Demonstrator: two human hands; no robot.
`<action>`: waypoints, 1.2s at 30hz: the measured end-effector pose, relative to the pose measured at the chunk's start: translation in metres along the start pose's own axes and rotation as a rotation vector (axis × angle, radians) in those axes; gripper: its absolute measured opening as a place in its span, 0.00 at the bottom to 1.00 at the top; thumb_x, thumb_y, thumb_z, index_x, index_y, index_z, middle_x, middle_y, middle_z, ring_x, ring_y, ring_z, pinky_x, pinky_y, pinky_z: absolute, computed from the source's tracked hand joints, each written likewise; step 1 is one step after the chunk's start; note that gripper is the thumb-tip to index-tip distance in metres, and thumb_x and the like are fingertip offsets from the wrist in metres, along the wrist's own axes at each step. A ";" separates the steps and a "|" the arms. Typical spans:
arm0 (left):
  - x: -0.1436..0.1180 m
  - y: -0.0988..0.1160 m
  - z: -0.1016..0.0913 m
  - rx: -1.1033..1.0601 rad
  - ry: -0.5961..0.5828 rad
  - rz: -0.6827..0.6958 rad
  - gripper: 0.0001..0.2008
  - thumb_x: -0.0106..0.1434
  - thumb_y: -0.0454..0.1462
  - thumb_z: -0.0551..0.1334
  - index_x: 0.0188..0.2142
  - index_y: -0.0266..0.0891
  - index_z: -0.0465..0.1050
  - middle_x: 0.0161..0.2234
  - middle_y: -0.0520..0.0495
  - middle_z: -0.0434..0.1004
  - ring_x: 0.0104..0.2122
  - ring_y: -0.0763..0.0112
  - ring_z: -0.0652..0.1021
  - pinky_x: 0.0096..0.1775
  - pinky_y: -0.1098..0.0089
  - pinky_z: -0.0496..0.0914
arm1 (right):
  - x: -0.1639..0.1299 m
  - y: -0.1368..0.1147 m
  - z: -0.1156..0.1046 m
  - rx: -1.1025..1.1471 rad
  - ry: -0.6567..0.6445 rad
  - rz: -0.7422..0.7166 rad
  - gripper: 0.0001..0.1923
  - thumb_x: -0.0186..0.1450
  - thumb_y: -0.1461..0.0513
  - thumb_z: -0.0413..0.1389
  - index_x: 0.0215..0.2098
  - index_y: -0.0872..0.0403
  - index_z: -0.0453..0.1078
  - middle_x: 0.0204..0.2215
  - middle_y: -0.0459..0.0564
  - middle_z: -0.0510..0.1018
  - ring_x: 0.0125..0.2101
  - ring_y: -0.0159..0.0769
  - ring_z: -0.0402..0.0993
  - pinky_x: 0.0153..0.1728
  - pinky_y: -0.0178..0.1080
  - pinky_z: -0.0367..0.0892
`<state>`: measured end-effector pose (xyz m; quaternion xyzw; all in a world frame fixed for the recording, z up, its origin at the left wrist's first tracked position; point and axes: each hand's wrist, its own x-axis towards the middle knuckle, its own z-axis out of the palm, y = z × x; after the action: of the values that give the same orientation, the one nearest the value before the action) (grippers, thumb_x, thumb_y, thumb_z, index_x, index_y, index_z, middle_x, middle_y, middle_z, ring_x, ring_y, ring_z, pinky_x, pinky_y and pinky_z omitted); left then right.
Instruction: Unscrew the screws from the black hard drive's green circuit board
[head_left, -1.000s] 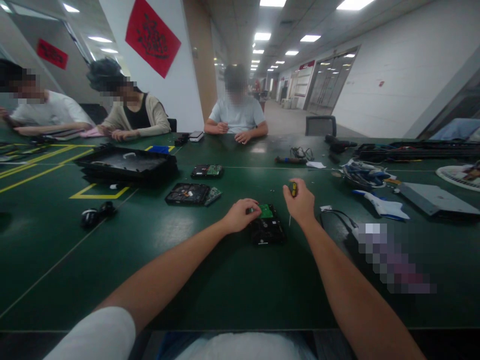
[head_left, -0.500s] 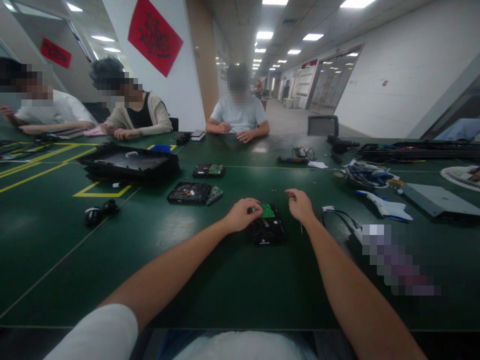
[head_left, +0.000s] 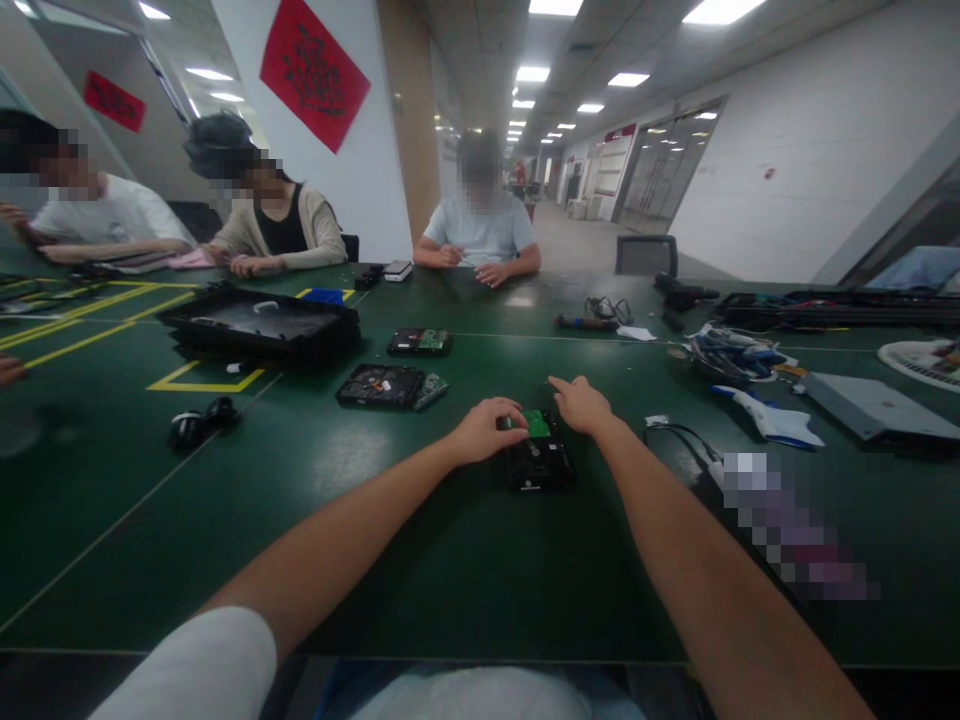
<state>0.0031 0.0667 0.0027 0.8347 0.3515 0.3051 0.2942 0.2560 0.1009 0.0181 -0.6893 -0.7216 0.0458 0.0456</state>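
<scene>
A black hard drive point(head_left: 541, 465) with a green circuit board point(head_left: 536, 423) lies on the green table in front of me. My left hand point(head_left: 487, 430) is closed at its upper left corner, fingers bent over the edge and thumb against the board. Just beyond the drive's right side, my right hand point(head_left: 583, 405) is low over the table, its index finger reaching forward and left to a tiny spot where small bits lay. The other fingers are curled in; whether they hold something is hidden.
Left of the drive lie an opened hard drive point(head_left: 379, 385), a loose circuit board point(head_left: 431, 391) and another drive point(head_left: 418, 341). A black tray point(head_left: 259, 325) is farther left. On the right are a glove point(head_left: 772, 415), a silver metal box point(head_left: 885, 405) and bundled cables point(head_left: 735, 352). Coworkers sit opposite.
My right hand has moved left and closer to the drive, its index finger now stretched toward the small bits. A thin pale strip below that hand no longer shows. My left hand stays put.
</scene>
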 end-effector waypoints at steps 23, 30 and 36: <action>-0.001 0.000 -0.001 -0.005 0.011 0.021 0.09 0.61 0.42 0.71 0.41 0.43 0.83 0.53 0.42 0.79 0.57 0.56 0.76 0.63 0.54 0.65 | 0.003 0.003 -0.008 -0.051 -0.051 -0.034 0.26 0.77 0.54 0.42 0.72 0.40 0.57 0.59 0.61 0.69 0.52 0.50 0.77 0.53 0.47 0.70; -0.001 0.003 -0.002 -0.004 0.006 0.028 0.09 0.62 0.42 0.71 0.40 0.43 0.83 0.53 0.43 0.79 0.57 0.56 0.76 0.62 0.53 0.65 | -0.002 0.002 -0.004 -0.058 -0.014 -0.027 0.26 0.77 0.53 0.40 0.71 0.39 0.58 0.58 0.60 0.68 0.50 0.50 0.77 0.50 0.48 0.71; -0.002 0.004 -0.001 0.003 0.013 0.026 0.08 0.61 0.41 0.71 0.40 0.43 0.83 0.52 0.43 0.80 0.58 0.57 0.76 0.63 0.54 0.65 | -0.008 0.000 0.002 -0.057 0.038 -0.010 0.25 0.77 0.53 0.40 0.71 0.38 0.59 0.58 0.58 0.66 0.49 0.47 0.77 0.48 0.45 0.70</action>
<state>0.0030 0.0632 0.0063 0.8376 0.3432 0.3138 0.2866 0.2556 0.0924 0.0160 -0.6876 -0.7249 0.0120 0.0397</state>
